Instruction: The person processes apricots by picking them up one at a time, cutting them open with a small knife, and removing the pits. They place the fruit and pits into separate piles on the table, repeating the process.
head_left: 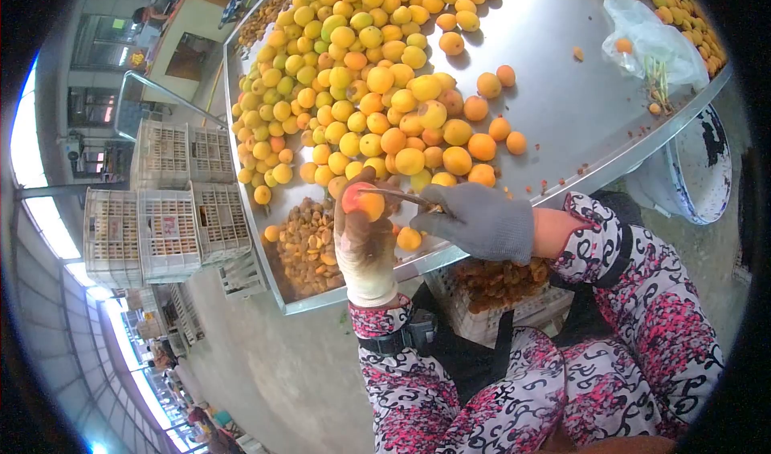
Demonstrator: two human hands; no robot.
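Crates: stacked white plastic crates (165,213) stand at the far left, well apart from the hands.
Pitted pile: a heap of brownish cut pieces (309,249) lies on the steel table (562,101), just left of the left hand.
Left hand: the left hand (363,241), in a pale glove, is closed around one apricot (363,202), fingers curled, lifting it just above the table's near edge.
Apricot's place: it sits at the top of the left fist, directly left of the right hand and touching the blade.
Knife: a thin knife (401,196) runs roughly level, its tip on the apricot; the blade's edge is hard to make out, so the depth of cut is unclear.
Right hand: the right hand (482,221), in a grey glove, is clenched tight on the knife's handle, near the left hand.
Fruit heap: loose yellow and orange apricots (377,69) spread beyond both hands.
Bag: a clear plastic bag (654,44) lies at the far right.
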